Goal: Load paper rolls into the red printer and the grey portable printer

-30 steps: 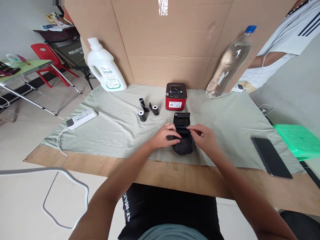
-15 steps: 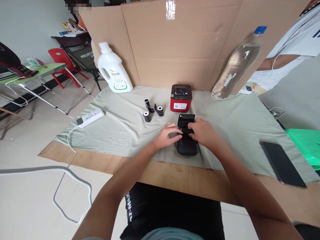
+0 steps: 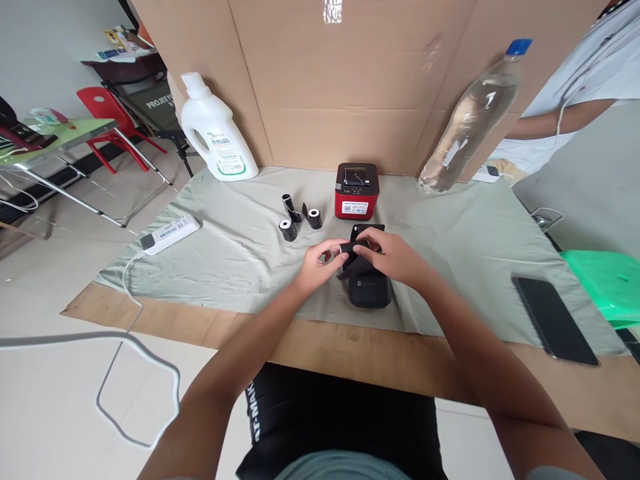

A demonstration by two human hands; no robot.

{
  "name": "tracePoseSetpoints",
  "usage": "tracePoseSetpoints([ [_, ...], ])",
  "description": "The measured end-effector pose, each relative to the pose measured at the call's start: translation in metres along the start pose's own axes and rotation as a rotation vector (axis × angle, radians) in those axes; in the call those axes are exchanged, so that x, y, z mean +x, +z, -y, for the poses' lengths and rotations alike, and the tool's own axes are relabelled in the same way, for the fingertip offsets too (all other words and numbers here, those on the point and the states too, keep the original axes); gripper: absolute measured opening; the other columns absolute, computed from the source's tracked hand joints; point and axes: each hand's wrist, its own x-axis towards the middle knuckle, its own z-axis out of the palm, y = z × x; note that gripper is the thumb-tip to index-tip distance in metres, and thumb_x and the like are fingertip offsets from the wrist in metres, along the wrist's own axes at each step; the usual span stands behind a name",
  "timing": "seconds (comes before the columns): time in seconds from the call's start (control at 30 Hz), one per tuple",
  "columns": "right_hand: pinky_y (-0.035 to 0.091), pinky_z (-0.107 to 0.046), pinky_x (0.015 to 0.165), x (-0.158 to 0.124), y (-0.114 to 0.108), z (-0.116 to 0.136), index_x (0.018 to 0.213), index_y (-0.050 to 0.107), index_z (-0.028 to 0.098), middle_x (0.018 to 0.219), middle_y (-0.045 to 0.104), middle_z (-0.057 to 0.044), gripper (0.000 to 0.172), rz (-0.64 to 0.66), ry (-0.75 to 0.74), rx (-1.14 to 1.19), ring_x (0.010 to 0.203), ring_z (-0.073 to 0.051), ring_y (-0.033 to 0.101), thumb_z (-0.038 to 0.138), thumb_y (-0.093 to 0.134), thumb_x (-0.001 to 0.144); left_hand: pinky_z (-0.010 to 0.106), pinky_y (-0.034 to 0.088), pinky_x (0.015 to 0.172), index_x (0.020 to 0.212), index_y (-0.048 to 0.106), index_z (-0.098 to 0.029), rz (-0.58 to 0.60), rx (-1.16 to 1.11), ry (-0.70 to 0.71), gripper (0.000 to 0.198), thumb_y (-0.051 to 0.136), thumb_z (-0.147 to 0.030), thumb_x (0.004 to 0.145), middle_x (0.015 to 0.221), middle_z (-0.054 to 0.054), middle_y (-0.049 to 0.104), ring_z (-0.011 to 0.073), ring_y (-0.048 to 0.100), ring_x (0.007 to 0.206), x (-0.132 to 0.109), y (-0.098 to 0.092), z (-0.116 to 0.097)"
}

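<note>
Fingers of my left hand (image 3: 319, 265) pinch the left end of a small black roll (image 3: 349, 247), and a loose black strip hangs from it. The fingertips of my right hand (image 3: 395, 257) close on the roll's right end. Just beneath both hands, a small black portable printer (image 3: 370, 293) lies on the cloth with its lid tipped open toward the far side. My fingers and the roll hide most of the printer's inside. Several black label rolls (image 3: 287, 231) lie to the left, one partly unwound. Behind the hands stands a red and black box-shaped printer (image 3: 355, 200).
A grey-green cloth (image 3: 240, 267) covers the board. A phone (image 3: 555, 320) lies at right, a power strip (image 3: 171, 233) at left. A white detergent bottle (image 3: 220, 137) and a tilted water bottle (image 3: 470, 123) stand by the cardboard screen (image 3: 345, 87). Another person's arm (image 3: 565, 120) shows at right.
Half a second ago both hands were down at the open printer. Now they have come up and together, holding the black roll above it. The camera view has shifted slightly.
</note>
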Motion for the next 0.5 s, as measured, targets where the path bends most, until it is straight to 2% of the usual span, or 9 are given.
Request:
tracePoseSetpoints([
  [0.1,0.046,-0.029,0.068,0.009,0.005,-0.008,0.097,0.067,0.019,0.082,0.067,-0.001,0.024,0.029,0.036,0.261,0.072,-0.016,0.06,0.041,0.057,0.094,0.028,0.049,0.067,0.113,0.075,-0.02,-0.009,0.001,0.007,0.04,0.072,-0.051,0.086,0.079,0.001,0.068,0.0151,0.06,0.073,0.0,-0.001,0.002],
  [0.2,0.049,-0.029,0.071,0.013,0.014,-0.015,0.098,0.065,0.018,0.089,0.068,-0.001,0.025,0.041,0.013,0.522,0.076,-0.016,0.063,0.039,0.069,0.084,0.029,0.05,0.069,0.113,0.074,-0.019,0.01,-0.012,-0.011,0.041,0.067,-0.053,0.09,0.082,0.003,0.069,0.0164,0.062,0.076,0.0,-0.002,0.003],
  [0.27,0.05,-0.029,0.072,0.014,0.018,-0.017,0.1,0.065,0.018,0.093,0.067,-0.001,0.029,0.016,-0.012,0.581,0.08,-0.015,0.063,0.038,0.073,0.08,0.028,0.049,0.069,0.114,0.074,-0.019,0.001,0.0,0.022,0.04,0.066,-0.052,0.092,0.08,0.002,0.067,0.0155,0.06,0.074,0.0,-0.002,0.004],
  [0.4,0.046,-0.026,0.06,0.014,0.022,-0.019,0.108,0.065,0.019,0.081,0.064,0.002,0.033,-0.011,0.084,0.604,0.068,-0.013,0.057,0.043,0.067,0.086,0.026,0.049,0.069,0.123,0.072,-0.023,-0.03,0.034,0.13,0.04,0.07,-0.048,0.091,0.079,0.0,0.061,0.0129,0.058,0.074,0.003,-0.003,0.008],
  [0.5,0.046,-0.025,0.059,0.014,0.024,-0.02,0.109,0.063,0.021,0.087,0.067,0.001,0.034,0.002,0.064,0.687,0.071,-0.013,0.059,0.038,0.071,0.081,0.024,0.047,0.066,0.123,0.07,-0.021,-0.047,-0.007,0.098,0.042,0.071,-0.048,0.091,0.077,-0.001,0.062,0.0114,0.058,0.071,0.004,-0.003,0.011],
])
